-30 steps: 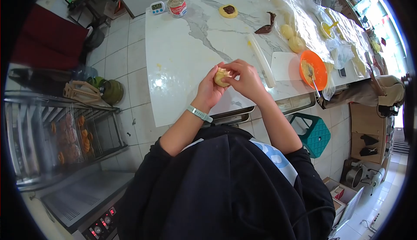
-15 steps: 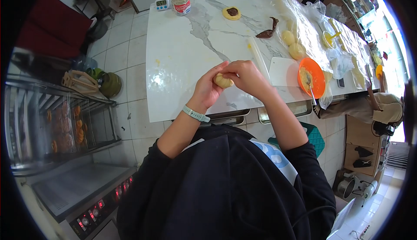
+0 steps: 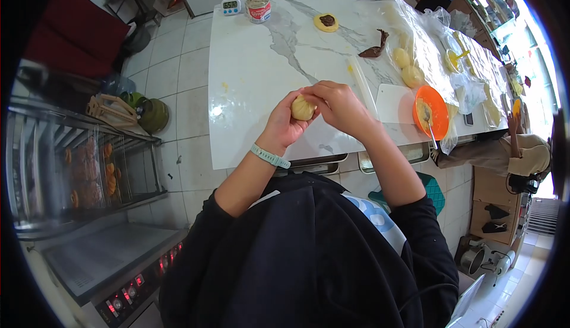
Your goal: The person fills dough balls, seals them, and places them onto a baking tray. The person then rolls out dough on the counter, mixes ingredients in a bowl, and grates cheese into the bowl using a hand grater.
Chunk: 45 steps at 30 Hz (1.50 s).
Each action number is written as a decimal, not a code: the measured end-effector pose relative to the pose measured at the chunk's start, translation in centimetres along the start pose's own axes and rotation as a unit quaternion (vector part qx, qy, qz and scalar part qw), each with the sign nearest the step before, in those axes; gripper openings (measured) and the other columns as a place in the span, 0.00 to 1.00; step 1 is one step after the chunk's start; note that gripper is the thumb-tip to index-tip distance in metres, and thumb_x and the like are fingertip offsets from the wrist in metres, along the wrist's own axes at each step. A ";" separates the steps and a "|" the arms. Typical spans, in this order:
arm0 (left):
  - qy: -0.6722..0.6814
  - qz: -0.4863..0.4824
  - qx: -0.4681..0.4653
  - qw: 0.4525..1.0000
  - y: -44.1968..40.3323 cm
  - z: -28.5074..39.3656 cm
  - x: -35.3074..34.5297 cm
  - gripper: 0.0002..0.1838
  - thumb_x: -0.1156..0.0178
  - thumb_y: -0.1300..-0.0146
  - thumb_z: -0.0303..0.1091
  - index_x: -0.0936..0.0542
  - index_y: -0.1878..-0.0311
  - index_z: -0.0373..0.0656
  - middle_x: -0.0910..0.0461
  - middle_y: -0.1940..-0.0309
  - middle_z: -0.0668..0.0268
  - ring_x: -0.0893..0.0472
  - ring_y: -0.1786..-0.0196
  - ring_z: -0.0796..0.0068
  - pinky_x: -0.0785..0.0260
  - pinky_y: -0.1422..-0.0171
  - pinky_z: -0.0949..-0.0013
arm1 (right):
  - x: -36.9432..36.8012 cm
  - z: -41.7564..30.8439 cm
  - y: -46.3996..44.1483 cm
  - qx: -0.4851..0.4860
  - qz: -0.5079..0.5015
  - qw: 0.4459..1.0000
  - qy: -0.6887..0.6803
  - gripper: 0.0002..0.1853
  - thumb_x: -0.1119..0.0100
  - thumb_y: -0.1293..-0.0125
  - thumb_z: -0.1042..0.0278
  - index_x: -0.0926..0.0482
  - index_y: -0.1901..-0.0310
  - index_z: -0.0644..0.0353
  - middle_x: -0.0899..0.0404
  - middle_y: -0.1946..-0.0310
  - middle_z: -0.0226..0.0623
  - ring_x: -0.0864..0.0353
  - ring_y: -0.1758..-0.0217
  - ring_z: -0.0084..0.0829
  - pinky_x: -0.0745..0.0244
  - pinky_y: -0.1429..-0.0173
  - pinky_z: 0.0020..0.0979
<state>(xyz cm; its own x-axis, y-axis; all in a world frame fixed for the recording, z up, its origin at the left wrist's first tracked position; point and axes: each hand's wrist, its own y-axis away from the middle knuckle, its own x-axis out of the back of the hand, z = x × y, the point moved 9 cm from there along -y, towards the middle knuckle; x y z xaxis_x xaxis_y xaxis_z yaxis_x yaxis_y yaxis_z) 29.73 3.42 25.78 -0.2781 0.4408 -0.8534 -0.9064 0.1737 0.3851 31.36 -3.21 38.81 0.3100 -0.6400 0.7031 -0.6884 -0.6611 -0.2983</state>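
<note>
My left hand (image 3: 281,127) cups the dough ball (image 3: 302,110) against its palm while my right hand (image 3: 341,108) grips its side, where pinching too hard could split it.

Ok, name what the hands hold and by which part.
A dough ball, cupped around its side by the left hand, the right hand at its edge.

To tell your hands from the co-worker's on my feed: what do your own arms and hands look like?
The left hand and the right hand are bare, without gloves. A narrow, pale green strap circles the left wrist; none shows on the right wrist. Black sleeves end near the elbows, leaving the forearms uncovered.
</note>
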 end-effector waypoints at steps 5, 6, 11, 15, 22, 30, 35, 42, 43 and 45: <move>-0.033 0.012 0.010 0.999 0.6 1.0 0.0 0.15 0.45 0.35 0.36 0.30 0.49 0.40 0.26 0.52 0.62 0.24 0.49 0.69 0.28 0.44 0.63 | -1.4 0.0 -0.6 0.036 0.013 0.999 0.029 0.10 0.46 0.45 0.76 0.20 0.61 0.63 0.22 0.67 0.45 0.22 0.63 0.47 0.26 0.55 0.39; -0.043 0.016 0.007 0.999 0.8 1.2 0.1 0.15 0.45 0.35 0.37 0.30 0.49 0.40 0.26 0.52 0.62 0.24 0.49 0.69 0.29 0.44 0.63 | -1.3 0.5 -0.8 -0.011 0.014 1.000 0.021 0.10 0.46 0.44 0.75 0.20 0.61 0.64 0.22 0.67 0.45 0.22 0.63 0.47 0.26 0.55 0.39; -0.024 -0.033 0.015 0.999 1.8 3.2 -1.3 0.16 0.46 0.34 0.40 0.30 0.48 0.42 0.27 0.51 0.62 0.26 0.47 0.68 0.32 0.41 0.61 | -1.2 -0.7 -1.4 -0.012 0.048 0.999 -0.022 0.09 0.45 0.43 0.77 0.20 0.60 0.65 0.21 0.68 0.45 0.21 0.64 0.42 0.26 0.57 0.34; 0.019 0.001 -0.060 0.998 2.9 4.3 -2.0 0.18 0.47 0.33 0.44 0.31 0.46 0.43 0.28 0.49 0.62 0.27 0.46 0.66 0.34 0.39 0.60 | -0.9 0.0 -1.8 -0.073 0.130 0.987 -0.052 0.08 0.44 0.41 0.76 0.20 0.61 0.65 0.22 0.69 0.44 0.21 0.66 0.41 0.26 0.59 0.33; -0.034 0.016 -0.119 0.992 1.0 5.1 0.3 0.18 0.46 0.33 0.45 0.30 0.47 0.43 0.28 0.50 0.63 0.27 0.46 0.70 0.33 0.41 0.65 | -1.7 -1.1 -1.9 -0.015 0.124 0.992 -0.007 0.06 0.43 0.41 0.74 0.20 0.64 0.66 0.22 0.69 0.42 0.22 0.68 0.38 0.27 0.61 0.32; -0.032 0.005 -0.057 0.998 2.8 4.3 -2.2 0.17 0.45 0.34 0.43 0.30 0.48 0.43 0.25 0.55 0.63 0.24 0.52 0.70 0.30 0.47 0.67 | -1.6 -0.5 -1.5 -0.048 0.111 0.991 -0.053 0.07 0.43 0.41 0.72 0.20 0.63 0.64 0.23 0.69 0.43 0.22 0.69 0.42 0.27 0.63 0.36; -0.047 -0.002 -0.088 0.995 1.2 4.4 -0.5 0.16 0.44 0.36 0.37 0.29 0.48 0.42 0.25 0.55 0.62 0.23 0.53 0.71 0.29 0.49 0.68 | -1.9 -0.1 -1.3 -0.051 0.076 0.985 -0.148 0.06 0.42 0.42 0.73 0.21 0.64 0.64 0.23 0.70 0.42 0.23 0.71 0.41 0.28 0.65 0.34; -0.076 -0.009 -0.062 0.995 1.4 3.5 -1.4 0.17 0.46 0.35 0.37 0.28 0.46 0.39 0.24 0.56 0.65 0.23 0.53 0.73 0.30 0.49 0.70 | -0.5 -1.0 -1.1 0.001 0.074 0.997 0.005 0.05 0.40 0.44 0.73 0.21 0.67 0.63 0.21 0.65 0.41 0.23 0.63 0.42 0.27 0.58 0.35; -0.077 -0.009 -0.064 0.995 1.4 3.6 -1.3 0.17 0.46 0.35 0.37 0.28 0.46 0.39 0.24 0.56 0.65 0.23 0.53 0.73 0.30 0.49 0.70 | -0.6 -1.0 -1.2 0.003 0.075 0.997 0.004 0.05 0.40 0.44 0.73 0.21 0.67 0.63 0.21 0.65 0.41 0.23 0.63 0.42 0.27 0.58 0.35; -0.054 -0.049 -0.027 0.997 1.2 3.2 -1.7 0.20 0.48 0.34 0.42 0.30 0.44 0.39 0.25 0.51 0.62 0.25 0.48 0.69 0.32 0.44 0.65 | 0.6 -2.8 -0.4 0.113 0.158 0.980 0.033 0.05 0.41 0.44 0.73 0.21 0.65 0.61 0.21 0.64 0.40 0.23 0.60 0.42 0.27 0.53 0.35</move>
<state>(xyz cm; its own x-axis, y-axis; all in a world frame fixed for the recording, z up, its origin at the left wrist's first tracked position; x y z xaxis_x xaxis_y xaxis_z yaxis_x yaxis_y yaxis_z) 30.13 5.68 28.81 -0.1548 0.5166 -0.8421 -0.9440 0.1741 0.2804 29.99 -2.22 41.18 0.0572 -0.8047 0.5909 -0.5774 -0.5095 -0.6380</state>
